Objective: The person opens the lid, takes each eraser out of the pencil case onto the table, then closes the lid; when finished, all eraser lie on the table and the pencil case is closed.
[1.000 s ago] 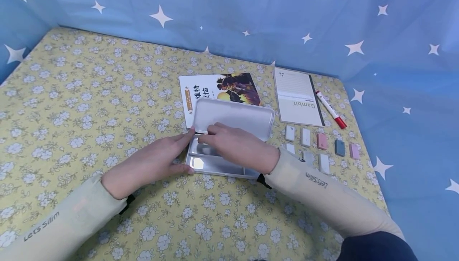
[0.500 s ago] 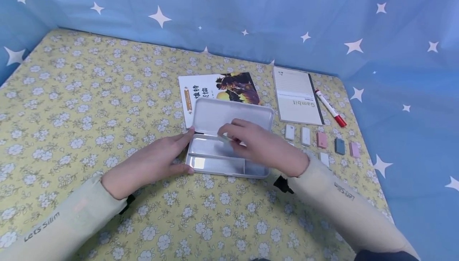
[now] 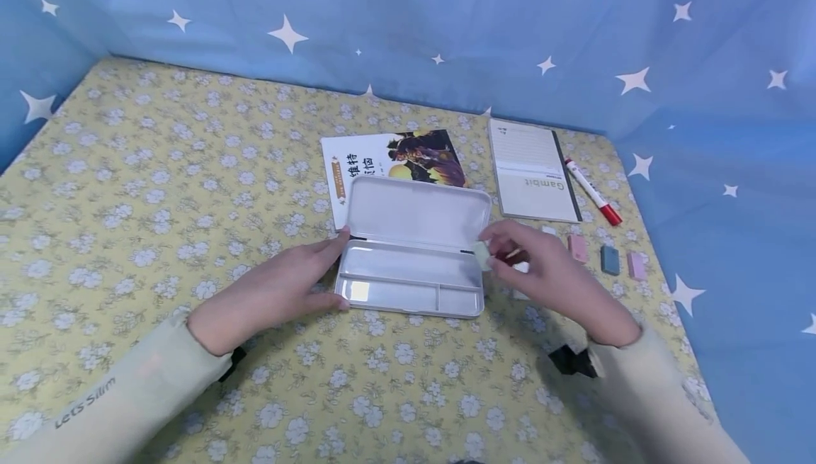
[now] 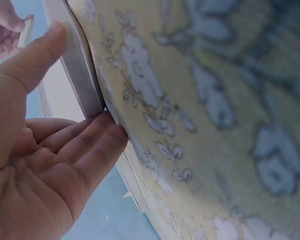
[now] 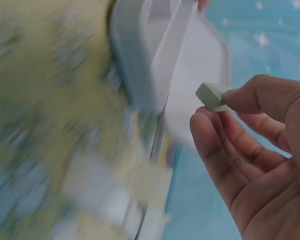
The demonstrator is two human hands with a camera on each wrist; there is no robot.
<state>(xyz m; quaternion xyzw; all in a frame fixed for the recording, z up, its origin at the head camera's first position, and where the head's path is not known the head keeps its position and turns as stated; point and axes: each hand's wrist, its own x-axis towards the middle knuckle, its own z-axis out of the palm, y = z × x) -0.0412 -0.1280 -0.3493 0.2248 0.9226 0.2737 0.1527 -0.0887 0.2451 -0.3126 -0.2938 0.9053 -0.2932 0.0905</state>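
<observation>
A pale metal pencil case (image 3: 389,295) lies with its lid up, its divided tray showing bare compartments. Beside its left end, my left hand (image 3: 274,290) touches the edge with mostly straight fingers, thumb near the front corner. Those fingers (image 4: 92,137) lie along the case's side in the left wrist view. My right hand (image 3: 551,266) pinches a small pale green eraser (image 3: 482,256) between thumb and fingertips, just off the case's right end. In the right wrist view the eraser (image 5: 211,96) is held up with the case behind it.
Pink (image 3: 576,248), blue-grey (image 3: 609,260) and lilac erasers (image 3: 636,266) stand at the right. White erasers (image 3: 520,270) are partly covered by my right hand. Behind lie a book (image 3: 341,166) under the lid, a notebook (image 3: 532,198) and a red-capped marker (image 3: 589,188).
My right hand has lifted from the tray's left part and moved right past the case's end, carrying the pale green eraser. My left hand stays at the case's left edge.
</observation>
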